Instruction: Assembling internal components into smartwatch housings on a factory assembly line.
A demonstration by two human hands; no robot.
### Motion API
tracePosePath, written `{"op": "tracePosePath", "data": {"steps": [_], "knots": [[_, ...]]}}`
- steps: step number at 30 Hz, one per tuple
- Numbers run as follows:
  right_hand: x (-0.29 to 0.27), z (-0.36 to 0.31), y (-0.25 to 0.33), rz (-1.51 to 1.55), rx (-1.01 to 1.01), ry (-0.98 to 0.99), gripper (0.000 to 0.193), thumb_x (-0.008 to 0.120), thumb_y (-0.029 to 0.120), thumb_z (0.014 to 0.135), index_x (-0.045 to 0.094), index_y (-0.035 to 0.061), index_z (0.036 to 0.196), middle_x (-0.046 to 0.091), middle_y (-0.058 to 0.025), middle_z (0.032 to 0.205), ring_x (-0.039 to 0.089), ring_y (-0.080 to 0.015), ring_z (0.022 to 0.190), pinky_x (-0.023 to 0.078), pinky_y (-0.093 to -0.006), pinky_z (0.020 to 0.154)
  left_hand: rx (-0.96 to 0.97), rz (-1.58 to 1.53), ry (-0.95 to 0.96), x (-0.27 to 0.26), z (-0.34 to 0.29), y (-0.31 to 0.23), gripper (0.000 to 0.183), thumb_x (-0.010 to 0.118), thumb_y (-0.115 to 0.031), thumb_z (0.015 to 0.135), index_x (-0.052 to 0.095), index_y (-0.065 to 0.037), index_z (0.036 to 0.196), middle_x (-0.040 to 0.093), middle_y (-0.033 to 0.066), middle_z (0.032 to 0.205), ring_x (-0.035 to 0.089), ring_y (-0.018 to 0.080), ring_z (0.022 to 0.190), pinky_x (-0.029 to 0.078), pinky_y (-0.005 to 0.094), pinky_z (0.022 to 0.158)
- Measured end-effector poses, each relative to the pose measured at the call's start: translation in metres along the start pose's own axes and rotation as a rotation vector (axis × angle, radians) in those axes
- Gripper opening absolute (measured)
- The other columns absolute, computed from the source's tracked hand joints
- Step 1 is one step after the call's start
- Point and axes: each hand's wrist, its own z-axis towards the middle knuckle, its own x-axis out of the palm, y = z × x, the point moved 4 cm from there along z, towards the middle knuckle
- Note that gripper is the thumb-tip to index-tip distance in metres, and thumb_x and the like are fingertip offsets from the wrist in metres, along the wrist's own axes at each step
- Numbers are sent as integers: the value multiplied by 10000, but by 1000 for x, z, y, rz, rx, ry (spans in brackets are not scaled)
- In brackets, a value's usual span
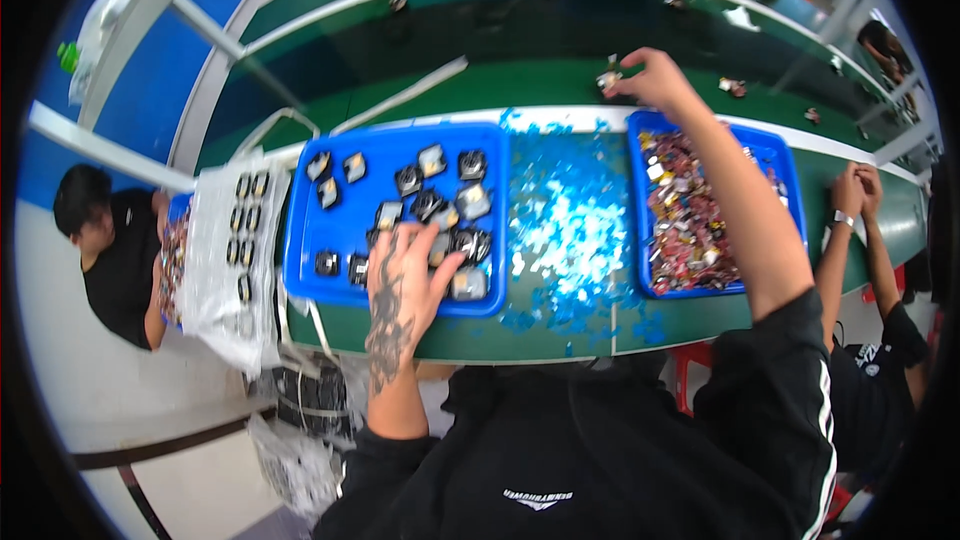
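Note:
My left hand (402,265) rests over the near part of a blue tray (375,155), thumb apart and fingers stretched out on small square black-and-grey parts. Several of these parts (432,158) lie scattered on the tray's floor; what is under my palm is hidden. My right arm reaches across a second blue tray (640,230), heaped with small mixed red, white and metallic pieces (690,220). Beyond its far rim, my right hand (655,83) pinches a small pale-and-dark component (608,78) between thumb and fingers, above the green belt.
Many small blue film scraps (570,230) cover the green table between the trays. White packing with black parts (240,220) lies left. More components (733,88) sit on the belt. A person (115,250) works at left; another person's hands (855,188) are at right.

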Motion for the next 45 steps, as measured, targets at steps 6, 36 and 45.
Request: {"op": "tracePosePath", "data": {"steps": [6, 36, 45], "knots": [[-3, 2, -17, -312, -31, -120, 509, 883, 261, 607, 660, 53, 1014, 664, -182, 1021, 641, -336, 998, 509, -379, 866, -48, -269, -103, 1, -4, 13, 390, 767, -132, 774, 577, -75, 1110, 579, 111, 948, 617, 304, 783, 499, 382, 680], [-65, -166, -14, -322, -122, -82, 124, 684, 24, 768, 652, 30, 888, 639, -121, 836, 632, -316, 793, 503, -417, 711, -574, -2003, 242, 55, 10, -93, 249, 579, -29, 932, 506, -23, 1169, 621, 76, 958, 671, 201, 801, 552, 258, 658], [-81, -198, -16, 108, -85, -335, 98, 660, -14, 828, 623, 11, 916, 616, -47, 815, 600, -122, 724, 492, -263, 660, -496, -1834, 402, 59, 13, -109, 332, 526, -61, 965, 439, -31, 1284, 623, 118, 995, 665, 226, 827, 582, 321, 722]]}}
